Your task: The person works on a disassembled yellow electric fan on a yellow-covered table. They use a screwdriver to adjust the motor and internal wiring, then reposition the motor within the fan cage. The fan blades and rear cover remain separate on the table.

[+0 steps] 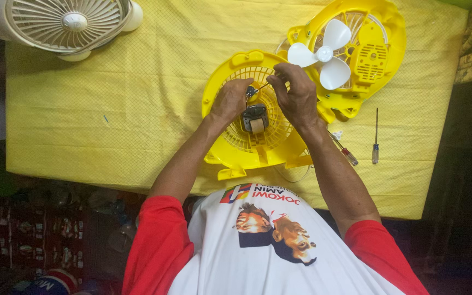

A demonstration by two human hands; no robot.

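The small fan motor [255,117], a dark metal block with a tan winding at its near end, sits at the middle of a round yellow fan grille [230,147] that lies flat on the tabletop [110,109], which is covered with a yellow cloth. The left hand [229,101] rests on the grille just left of the motor, fingers curled inward toward a small dark part above the motor; whether it truly grips that part cannot be told. The right hand [297,94] comes in from the other side, its fingertips pinched together on a thin wire or rod [261,86] that runs toward the left hand, directly above the motor. The two hands are close together, almost touching over the grille's centre.

Behind the right hand lies a second yellow housing half [381,49], partly overlapping the grille's far edge, with a white three-bladed propeller [324,53] lying on it. To the right of the grille, on the cloth, lie a short screwdriver with a red and clear handle [347,154] and, a little further right, a slim screwdriver with a blue handle [376,139], its shaft pointing away from the person. At the far left corner of the tabletop stands a cream-coloured fan [69,24], well apart from the hands.
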